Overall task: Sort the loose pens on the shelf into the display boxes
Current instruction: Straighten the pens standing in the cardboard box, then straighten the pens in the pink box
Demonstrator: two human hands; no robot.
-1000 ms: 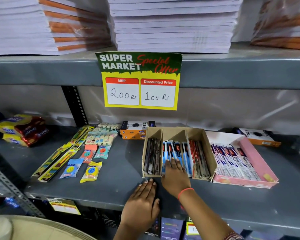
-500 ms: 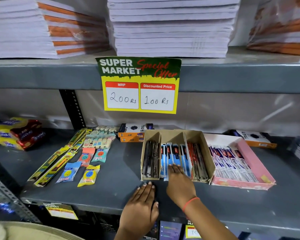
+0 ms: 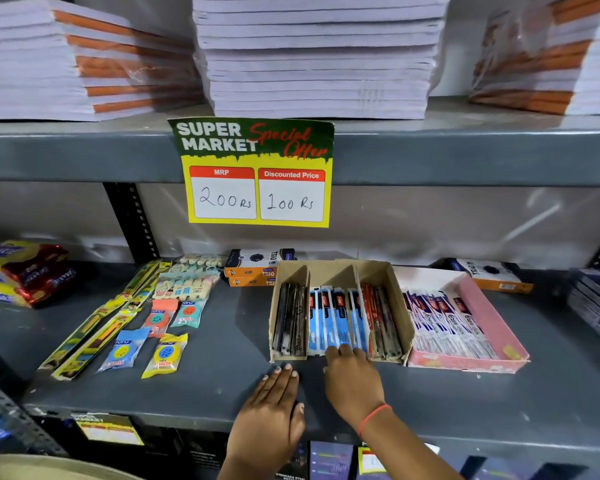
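Observation:
A brown cardboard display box with three slots stands on the grey shelf. Its left slot holds dark pens, the middle slot blue packed pens, the right slot red and dark pens. Beside it on the right, a pink display box holds white and purple packed pens. My right hand rests at the brown box's front edge, fingertips touching the near ends of the blue pens. My left hand lies flat on the shelf in front of the box, holding nothing.
Left of the box lie eraser and sharpener packets, long pencil packs and biscuit packs. Orange pen cartons stand behind. A price sign hangs from the upper shelf, which carries stacked notebooks.
My right hand has slid back from over the blue pens to their near ends. My left hand stays flat on the shelf. The view has shifted slightly.

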